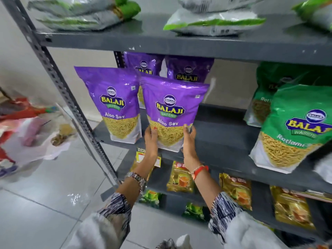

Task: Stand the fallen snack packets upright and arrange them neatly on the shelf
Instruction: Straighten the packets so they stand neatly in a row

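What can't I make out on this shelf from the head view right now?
- Rear purple packets: lower halves hidden by front packets.
- Held Aloo Sev packet: base partly covered by left hand and right hand.
- Green Ratlami packet: name cut off by right edge.

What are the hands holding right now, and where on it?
A purple snack packet, gripped at its lower part: left hand on its lower left edge, right hand on its lower right edge.

Left hand (151, 139): bare; silver metal link watch (137, 177) at wrist. Right hand (189, 139): bare; red thread band (199, 171) with pale strands at wrist. Both forearms: sleeves (115, 209) pushed back, navy-and-white streaked print at cuff, plain white fabric above.
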